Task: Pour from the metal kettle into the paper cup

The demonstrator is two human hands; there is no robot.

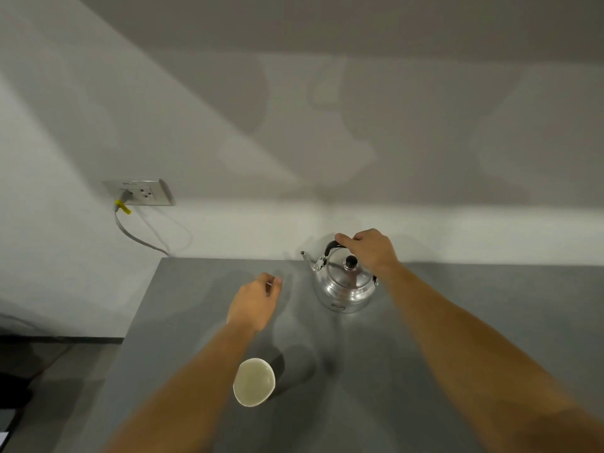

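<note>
Two bare forearms reach into view, uncovered along all their visible length, with no sleeve showing. The bare left hand (255, 300) and bare right hand (372, 248) wear no gloves. No ring, watch or band shows at either wrist.

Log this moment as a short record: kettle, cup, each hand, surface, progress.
kettle: metal kettle upright on the grey table, lid on, spout pointing left
cup: paper cup upright, nearer the person, apart from the kettle
right hand: right hand on the kettle's black handle
left hand: left hand loosely curled, holding nothing, above the table
progress: pouring not yet begun
</note>
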